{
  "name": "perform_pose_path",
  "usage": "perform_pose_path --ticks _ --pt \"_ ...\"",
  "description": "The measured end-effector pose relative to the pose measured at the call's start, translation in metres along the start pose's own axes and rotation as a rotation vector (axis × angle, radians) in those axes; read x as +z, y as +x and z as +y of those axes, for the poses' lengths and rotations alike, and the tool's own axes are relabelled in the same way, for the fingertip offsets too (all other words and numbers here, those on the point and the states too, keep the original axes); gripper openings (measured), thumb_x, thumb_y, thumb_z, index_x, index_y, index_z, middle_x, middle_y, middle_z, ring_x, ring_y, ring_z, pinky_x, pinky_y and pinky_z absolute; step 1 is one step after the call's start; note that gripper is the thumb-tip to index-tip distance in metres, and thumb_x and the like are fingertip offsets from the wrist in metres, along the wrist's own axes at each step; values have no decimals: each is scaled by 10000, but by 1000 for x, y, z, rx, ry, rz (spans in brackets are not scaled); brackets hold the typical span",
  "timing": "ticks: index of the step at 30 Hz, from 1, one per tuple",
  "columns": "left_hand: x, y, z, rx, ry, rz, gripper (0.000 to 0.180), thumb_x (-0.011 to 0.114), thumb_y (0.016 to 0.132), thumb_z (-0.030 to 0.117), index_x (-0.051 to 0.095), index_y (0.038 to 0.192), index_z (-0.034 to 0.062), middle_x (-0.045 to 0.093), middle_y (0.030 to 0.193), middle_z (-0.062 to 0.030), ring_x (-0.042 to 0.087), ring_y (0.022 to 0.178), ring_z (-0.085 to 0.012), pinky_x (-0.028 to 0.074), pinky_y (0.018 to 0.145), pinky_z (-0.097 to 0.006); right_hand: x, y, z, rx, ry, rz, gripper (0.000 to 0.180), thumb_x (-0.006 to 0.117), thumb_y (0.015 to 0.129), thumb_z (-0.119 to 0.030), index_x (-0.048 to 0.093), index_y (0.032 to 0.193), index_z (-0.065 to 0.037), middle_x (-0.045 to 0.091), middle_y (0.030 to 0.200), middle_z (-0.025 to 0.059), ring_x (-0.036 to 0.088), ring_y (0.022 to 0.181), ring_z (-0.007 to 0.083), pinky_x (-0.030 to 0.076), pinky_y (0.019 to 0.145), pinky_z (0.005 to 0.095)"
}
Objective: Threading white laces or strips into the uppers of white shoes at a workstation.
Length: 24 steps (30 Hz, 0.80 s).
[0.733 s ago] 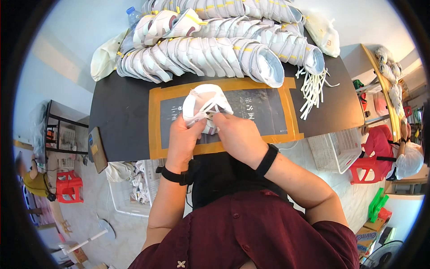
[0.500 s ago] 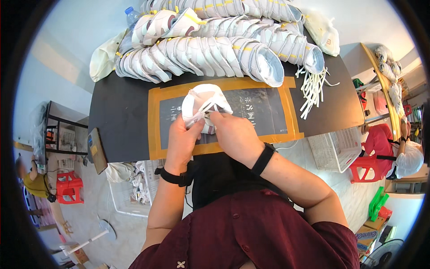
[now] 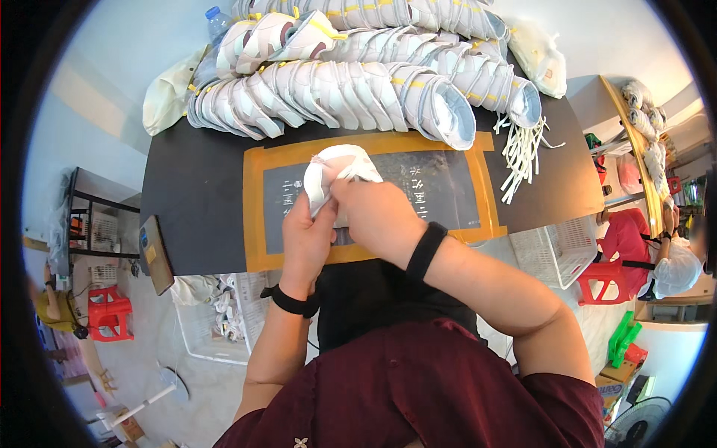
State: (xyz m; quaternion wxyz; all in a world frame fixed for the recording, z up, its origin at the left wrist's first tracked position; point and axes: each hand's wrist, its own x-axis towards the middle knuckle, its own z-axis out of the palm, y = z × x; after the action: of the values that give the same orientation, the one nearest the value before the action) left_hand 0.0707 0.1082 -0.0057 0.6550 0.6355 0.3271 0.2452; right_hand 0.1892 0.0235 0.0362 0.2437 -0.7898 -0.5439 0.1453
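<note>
A white and pale pink shoe upper [image 3: 345,157] is held above the middle of the table. My left hand [image 3: 305,237] grips its lower left side, thumb on the near face. From the right, my right hand [image 3: 379,215] reaches over the front of the upper with fingers pinched together at its lacing area. Whatever sits between those right fingertips is hidden behind the hand. Both wrists wear black bands. Beneath lies a dark printed sheet [image 3: 455,196] edged with tan tape on the black table [image 3: 196,196].
Rows of nested shoe uppers [image 3: 321,97] line the table's back. White laces [image 3: 523,160] hang at the right. A phone [image 3: 155,254] rests at the left edge. Crates [image 3: 549,250] stand beside the table; a person on the right sits near a red stool [image 3: 603,282].
My right hand has moved slightly left and down over the upper, hiding the white laces that showed before. The upper's top has tilted a little.
</note>
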Motion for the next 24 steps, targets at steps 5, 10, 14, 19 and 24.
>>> perform_pose_path --ticks 5,10,14,19,24 --pt "-2 0 8 -38 16 -64 211 564 958 103 590 1155 30 626 849 15 471 587 -17 373 498 -175 -1 5 7 -243 -162 -66 155 550 837 -97 559 967 -13 661 812 168 667 755 353 542 637 422" --pt "0 1 9 -43 2 -22 208 583 947 126 608 1123 19 624 798 2 480 558 -43 396 494 -214 2 10 6 -113 -57 -125 151 545 841 -91 569 974 -23 659 813 160 669 753 347 542 624 421" --pt "-3 2 7 -1 83 -45 217 590 952 151 612 1120 16 625 794 -1 479 550 -42 398 492 -217 3 5 9 -279 -171 -88 174 562 833 -99 578 991 -28 655 824 198 659 777 389 533 663 441" --pt "-1 2 15 -37 33 -23 193 586 953 149 608 1090 16 621 779 -2 495 552 -50 404 494 -221 3 10 3 -29 65 -74 168 542 852 -98 574 979 7 657 864 217 655 800 400 523 711 456" --pt "2 1 10 -12 36 -11 194 591 949 144 601 1087 6 627 819 -11 500 560 -53 414 503 -218 11 -2 17 -67 63 42 179 528 861 -113 592 962 21 657 882 229 651 822 402 511 741 474"
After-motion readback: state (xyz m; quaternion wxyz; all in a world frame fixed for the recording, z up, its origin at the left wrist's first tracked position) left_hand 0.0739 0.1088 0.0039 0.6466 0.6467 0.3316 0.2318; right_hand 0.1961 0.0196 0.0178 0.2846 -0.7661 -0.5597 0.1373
